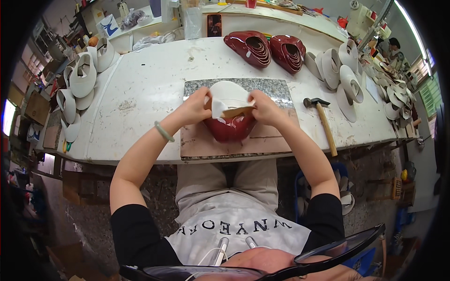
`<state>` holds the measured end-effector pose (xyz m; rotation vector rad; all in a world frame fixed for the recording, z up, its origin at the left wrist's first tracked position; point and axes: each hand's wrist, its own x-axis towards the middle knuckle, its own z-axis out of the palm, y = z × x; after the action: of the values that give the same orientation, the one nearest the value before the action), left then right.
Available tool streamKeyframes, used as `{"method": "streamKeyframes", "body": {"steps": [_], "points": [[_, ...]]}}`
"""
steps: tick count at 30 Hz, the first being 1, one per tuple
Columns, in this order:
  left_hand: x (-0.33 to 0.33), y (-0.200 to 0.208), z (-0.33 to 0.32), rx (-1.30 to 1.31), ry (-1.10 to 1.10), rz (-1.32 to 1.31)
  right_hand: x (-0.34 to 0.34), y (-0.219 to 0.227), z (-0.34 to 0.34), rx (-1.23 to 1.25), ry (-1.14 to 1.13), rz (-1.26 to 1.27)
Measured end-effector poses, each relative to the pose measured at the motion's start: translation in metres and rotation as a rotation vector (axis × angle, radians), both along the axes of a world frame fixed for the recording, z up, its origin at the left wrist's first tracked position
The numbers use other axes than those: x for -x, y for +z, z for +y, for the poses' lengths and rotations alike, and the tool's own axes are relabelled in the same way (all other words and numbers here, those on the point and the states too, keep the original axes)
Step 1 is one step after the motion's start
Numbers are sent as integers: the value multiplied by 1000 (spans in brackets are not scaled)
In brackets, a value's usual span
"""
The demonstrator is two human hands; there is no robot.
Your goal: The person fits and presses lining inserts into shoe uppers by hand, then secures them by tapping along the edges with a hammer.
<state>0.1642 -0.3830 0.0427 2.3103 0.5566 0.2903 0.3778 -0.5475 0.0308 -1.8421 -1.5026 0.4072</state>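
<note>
A white lining, curved and soft-looking, sits between both hands, over a glossy red upper that rests on a stone slab at the middle of the bench. The lining's upper part arches above the fingers; its lower edge folds down toward a tan inner face just above the upper. The left hand pinches the lining's left edge, thumb on top and fingers curled under. The right hand grips the right edge the same way, so the lining spans the gap between the two thumbs. The upper pokes out below both hands, toward the person. A pale green bangle rings the left wrist.

A pinkish board lies on the near part of the slab, under the upper. Just right of the slab lies a hammer, head away from the person, wooden handle reaching to the bench's near edge. Farther back, two stacks of red uppers lie side by side. White linings are piled at the right and at the left end of the bench. Another person works at the far right.
</note>
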Motion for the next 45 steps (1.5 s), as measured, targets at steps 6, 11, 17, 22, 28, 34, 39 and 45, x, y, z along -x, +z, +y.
{"method": "streamKeyframes", "body": {"steps": [6, 11, 17, 22, 28, 34, 39, 45], "points": [[-30, -3, 10, 62, -428, 108, 21, 20, 26, 343, 105, -631], [-48, -2, -22, 71, -125, 132, 22, 0, 4, 141, -215, -387], [-54, -18, -28, -283, -82, -95, 30, 19, -29, 145, -47, -132], [-69, -22, -29, -107, -141, 76, 23, -19, -33, 77, -152, -1], [-71, -14, -30, -118, -68, 167, 33, -32, -32, -106, -304, -129], [-80, 2, -42, -302, -39, 265, 35, -43, -31, -130, -329, -320], [-80, 8, -48, -306, -19, 286, 40, -47, -33, -124, -401, -451], [-79, 6, -46, -259, -6, 294, 22, -20, -73, -385, -51, -580]]}}
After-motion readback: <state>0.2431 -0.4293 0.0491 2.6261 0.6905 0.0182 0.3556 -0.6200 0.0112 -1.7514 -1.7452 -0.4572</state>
